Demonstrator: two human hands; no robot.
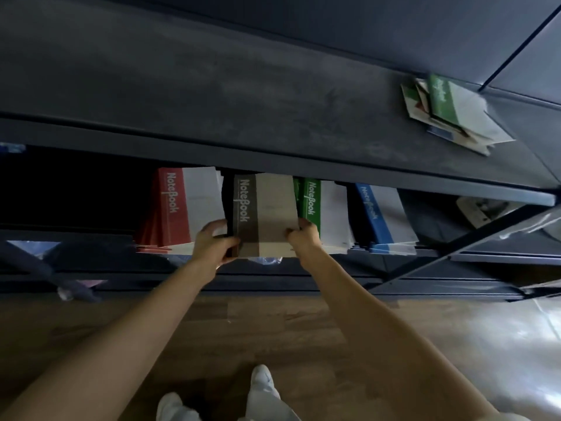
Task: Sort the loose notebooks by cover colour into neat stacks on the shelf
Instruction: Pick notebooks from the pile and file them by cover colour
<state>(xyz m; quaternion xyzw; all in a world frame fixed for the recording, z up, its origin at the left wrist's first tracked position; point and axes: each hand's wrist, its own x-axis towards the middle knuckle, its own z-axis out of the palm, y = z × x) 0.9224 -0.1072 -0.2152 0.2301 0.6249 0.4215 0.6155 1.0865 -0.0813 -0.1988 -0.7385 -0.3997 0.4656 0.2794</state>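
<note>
Both hands grip the brown-and-cream notebook stack [265, 214] at its near end: our left hand [212, 242] curls round the left corner and our right hand [303, 235] pinches the right. We see its long axis running straight away from us, between the red notebook stack [174, 208] and the green notebook stack [315, 205]. A loose pile of mixed-colour notebooks [452, 110] lies well apart, up to our right.

Well below the fingers [212, 229], a brown wood-plank floor [273, 326] fills the lower view. A pair of white shoes [262, 381] stands on it, toes towards the fingers. Just beneath the fingers lies crumpled clear plastic [267, 261]. Down to their right spreads a pale glossy sheet [501, 344]; far right, level with them, sits a blurred white object [476, 208].
</note>
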